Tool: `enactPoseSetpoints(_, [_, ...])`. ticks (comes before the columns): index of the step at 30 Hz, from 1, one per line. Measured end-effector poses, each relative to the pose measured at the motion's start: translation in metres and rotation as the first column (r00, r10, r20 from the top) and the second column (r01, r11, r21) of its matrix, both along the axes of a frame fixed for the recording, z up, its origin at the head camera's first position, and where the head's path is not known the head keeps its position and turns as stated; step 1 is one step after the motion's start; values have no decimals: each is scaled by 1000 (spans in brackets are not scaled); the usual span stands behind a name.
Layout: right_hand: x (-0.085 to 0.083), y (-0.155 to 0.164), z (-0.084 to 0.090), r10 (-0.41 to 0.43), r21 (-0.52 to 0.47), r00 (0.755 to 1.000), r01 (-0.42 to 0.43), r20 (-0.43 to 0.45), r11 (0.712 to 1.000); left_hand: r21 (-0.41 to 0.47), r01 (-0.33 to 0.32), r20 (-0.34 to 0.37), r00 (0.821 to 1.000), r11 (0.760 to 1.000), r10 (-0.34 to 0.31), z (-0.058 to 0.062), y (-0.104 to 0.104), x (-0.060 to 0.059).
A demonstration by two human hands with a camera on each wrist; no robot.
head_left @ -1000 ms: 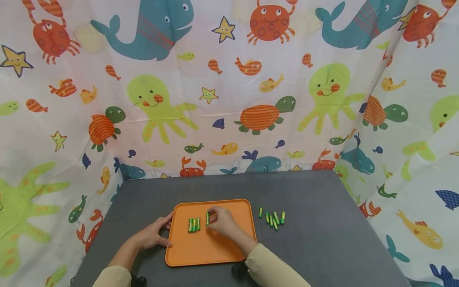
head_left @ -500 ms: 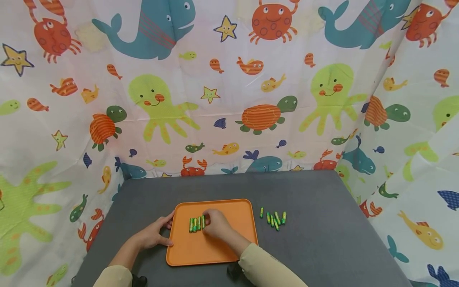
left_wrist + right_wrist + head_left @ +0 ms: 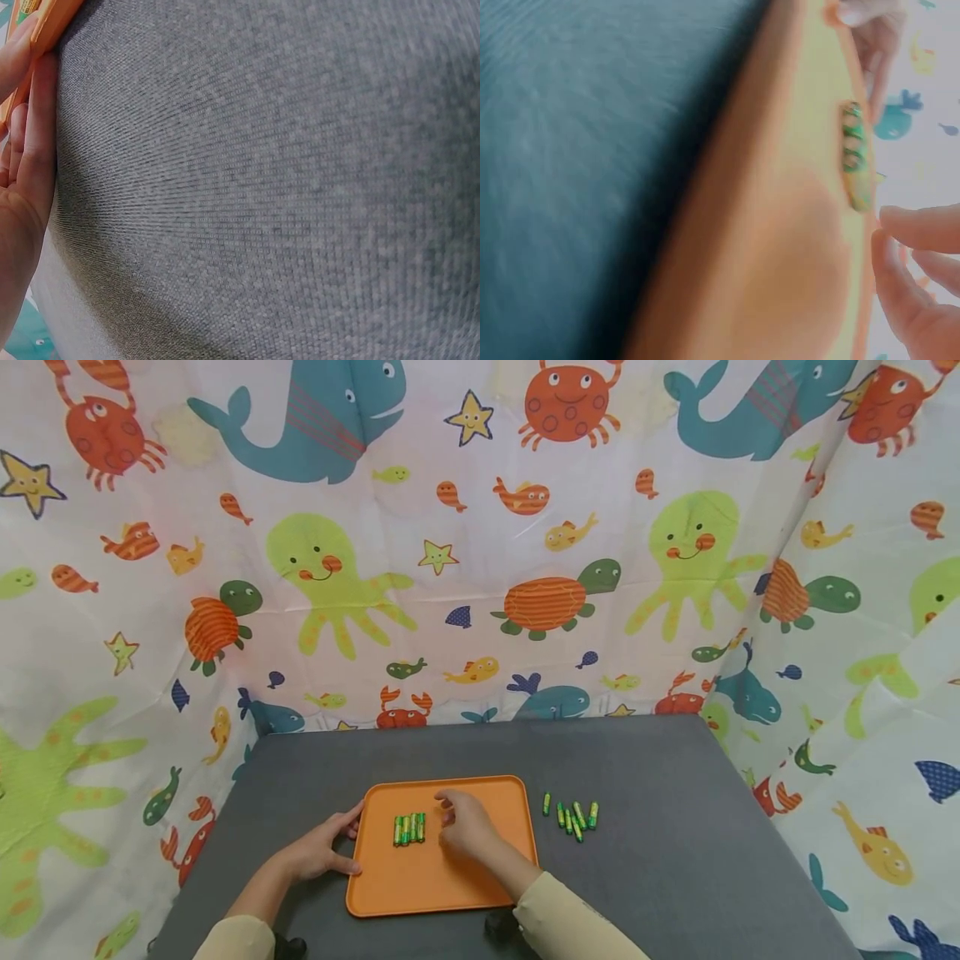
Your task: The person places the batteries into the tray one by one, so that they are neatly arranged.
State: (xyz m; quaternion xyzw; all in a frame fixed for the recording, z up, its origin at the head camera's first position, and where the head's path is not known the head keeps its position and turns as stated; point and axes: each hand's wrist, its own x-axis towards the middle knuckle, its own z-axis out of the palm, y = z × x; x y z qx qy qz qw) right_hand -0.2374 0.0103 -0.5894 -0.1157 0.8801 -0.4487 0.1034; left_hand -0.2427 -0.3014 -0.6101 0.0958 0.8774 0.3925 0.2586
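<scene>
An orange tray (image 3: 442, 877) lies on the grey table, with a row of several green batteries (image 3: 409, 828) side by side on its left half. My left hand (image 3: 322, 850) holds the tray's left edge, thumb and fingers against the rim (image 3: 41, 34). My right hand (image 3: 463, 823) hovers over the tray just right of the row, its fingers relaxed and holding nothing. In the blurred right wrist view the battery row (image 3: 855, 169) lies a little apart from my fingertips (image 3: 915, 225). Several loose green batteries (image 3: 573, 816) lie on the table to the right of the tray.
The grey table (image 3: 675, 860) is walled at the back and both sides by a sea-creature curtain (image 3: 480, 552). A small dark object (image 3: 498, 927) sits at the table's front edge below the tray.
My right hand slid a battery left against the row, let it go, and drew back to the right. The left hand and the tray have stayed put.
</scene>
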Motion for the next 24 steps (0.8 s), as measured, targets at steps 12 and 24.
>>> enactPoseSetpoints(12, [5, 54, 35, -47, -86, 997, 42, -61, 995, 1, -10, 3, 1000, 1000, 10, 1, -1, 1])
enactPoseSetpoints(24, [9, 113, 27, -205, -98, 969, 193, -135, 976, 22, 21, -4, 1000, 1000, -21, 2, -2, 2])
